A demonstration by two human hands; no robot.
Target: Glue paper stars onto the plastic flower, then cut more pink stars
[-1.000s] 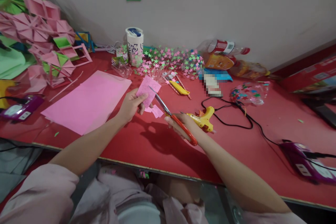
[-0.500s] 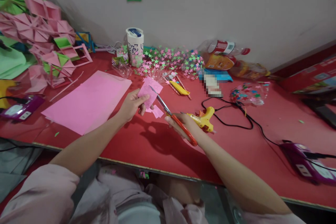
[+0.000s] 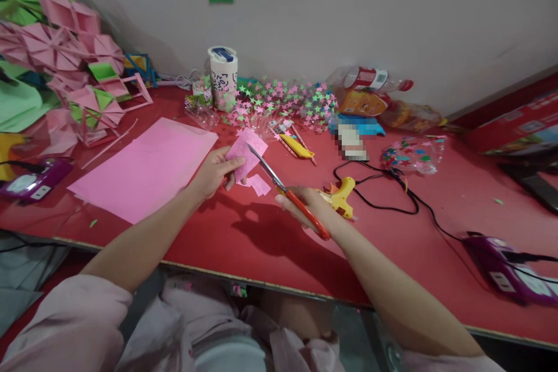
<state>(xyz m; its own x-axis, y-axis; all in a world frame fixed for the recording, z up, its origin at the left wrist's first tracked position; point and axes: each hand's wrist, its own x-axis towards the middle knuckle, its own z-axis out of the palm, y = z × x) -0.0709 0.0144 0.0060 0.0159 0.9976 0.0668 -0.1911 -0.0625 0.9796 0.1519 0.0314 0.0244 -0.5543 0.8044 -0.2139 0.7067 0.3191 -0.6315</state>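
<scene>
Above the middle of the red desk (image 3: 244, 238), I hold a small pink paper piece (image 3: 246, 155) in my left hand (image 3: 213, 171), its fingers (image 3: 232, 166) pinched shut on the lower edge so the piece stands tilted up off the surface. My right hand (image 3: 307, 204) grips the red-handled scissors (image 3: 285, 192), fingers closed through and around the handles, and the blades point up and to the left with their tips touching the right edge of the paper piece; how far the blades are parted I cannot tell. Just under the paper, a few pink offcuts (image 3: 259, 185) lie flat on the desk. Beside my right hand, partly hidden by it, rests a yellow glue gun (image 3: 342, 195), its black cord (image 3: 392, 200) looping away to the right toward a purple power strip (image 3: 508, 267). To the left of my left hand lies a large pink sheet (image 3: 143, 168), flat and near the desk's front edge. Farther back, a yellow utility knife (image 3: 297, 146) sits near a spread of pink and green paper stars (image 3: 283, 102), with a white cup (image 3: 223, 77) standing upright at their left. Against the wall lie plastic bottles (image 3: 370, 90) on their sides. Folded pink and green paper shapes (image 3: 65, 64) pile up at the far left, and another purple power strip (image 3: 32, 180) sits near the left edge.
</scene>
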